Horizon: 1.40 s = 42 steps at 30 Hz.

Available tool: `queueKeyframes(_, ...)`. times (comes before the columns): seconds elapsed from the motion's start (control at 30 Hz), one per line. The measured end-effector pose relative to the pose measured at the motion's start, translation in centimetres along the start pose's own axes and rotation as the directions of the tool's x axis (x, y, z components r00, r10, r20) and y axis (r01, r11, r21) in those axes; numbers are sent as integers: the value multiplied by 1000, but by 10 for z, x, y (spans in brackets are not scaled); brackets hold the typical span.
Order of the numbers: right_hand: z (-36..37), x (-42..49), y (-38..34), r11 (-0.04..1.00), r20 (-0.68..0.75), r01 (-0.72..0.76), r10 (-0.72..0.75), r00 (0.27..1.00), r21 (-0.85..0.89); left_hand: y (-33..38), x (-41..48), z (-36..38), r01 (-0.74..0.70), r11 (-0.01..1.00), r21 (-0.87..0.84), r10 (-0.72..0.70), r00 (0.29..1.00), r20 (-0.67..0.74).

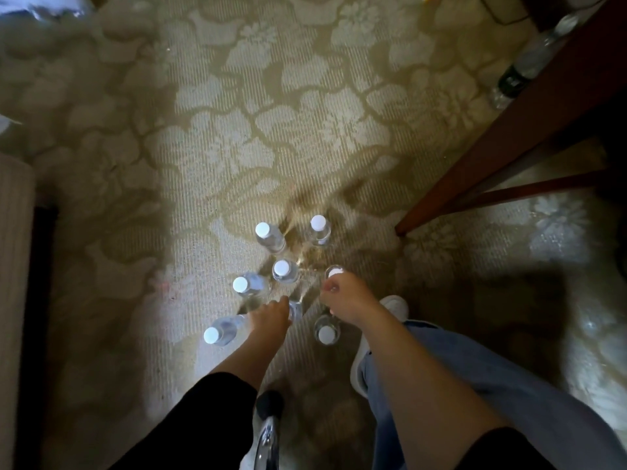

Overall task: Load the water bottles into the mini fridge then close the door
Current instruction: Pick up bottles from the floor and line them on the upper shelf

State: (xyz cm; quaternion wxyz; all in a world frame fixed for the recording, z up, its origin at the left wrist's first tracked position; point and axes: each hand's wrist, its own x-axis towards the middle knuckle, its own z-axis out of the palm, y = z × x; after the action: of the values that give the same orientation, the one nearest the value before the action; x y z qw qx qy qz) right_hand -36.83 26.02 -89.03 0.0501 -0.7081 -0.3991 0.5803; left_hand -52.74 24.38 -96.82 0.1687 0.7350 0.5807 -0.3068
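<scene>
- Beige flower-patterned carpet (237, 147) is the floor below you. A cluster of clear plastic water bottles with white caps (281, 269) stands upright on it, well apart from the dark wooden furniture leg (475, 171) on your right.
- Every bottle's long axis points straight up at you, so the caps meet your hands first and you reach from above.
- Your left hand (269, 315) covers the top of the near clear bottle (296, 310), with its fingers curled round the neck and gripping it.
- Your right hand (344, 295) sits just beside the white cap (335, 273) of the next bottle over. Its fingers are curled at the cap's edge, but you cannot tell whether they have closed on it.
- Each hand is the nearer one to its own bottle, so a straight upward lift looks like the move.
- You have no sight of the mini fridge.
</scene>
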Motion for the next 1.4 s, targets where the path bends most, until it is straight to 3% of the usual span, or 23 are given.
queueKeyframes(0.23,-8,-11,0,999,-28,30,-29,999,24,-12,-21,-14,-58,997,-43,54,994,-91)
queueKeyframes(0.37,-13,-36,0,998,-73,55,-53,996,33,-31,-49,-58,-243,970,-20,233,947,-221)
queueKeyframes(0.5,-25,-74,-6,991,-127,134,-133,983,5,-49,-80,-107,-389,916,100,392,816,-425)
queueKeyframes(0.6,-36,-109,-25,954,-229,252,-212,950,163,-56,-100,-149,-470,860,201,496,671,-551)
queueKeyframes(0.67,-47,-131,-40,920,-300,350,-288,909,176,-56,-115,-182,-499,824,269,548,581,-602)
queueKeyframes(0.77,-65,-172,-62,868,-359,481,-413,837,124,-50,-147,-239,-498,785,368,598,457,-658)
queueKeyframes(0.9,-94,-231,-82,854,-313,518,-508,802,-58,-34,-199,-304,-544,737,402,622,312,-718)
queueKeyframes(1.0,-115,-278,-93,785,-375,610,-601,706,-111,-18,-240,-350,-600,677,426,642,199,-740)
queueKeyframes(1.13,-130,-342,-102,663,-565,723,-679,469,-196,6,-298,-406,-669,640,378,629,174,-758)
queueKeyframes(1.17,-131,-357,-102,639,-613,745,-671,418,-191,12,-315,-418,-684,618,387,629,135,-766)
queueKeyframes(1.27,-136,-400,-99,569,-696,805,-647,311,-169,33,-360,-443,-728,543,418,625,17,-781)
queueKeyframes(1.4,-146,-459,-83,530,-750,823,-626,215,-206,66,-412,-462,-814,436,384,612,-45,-790)
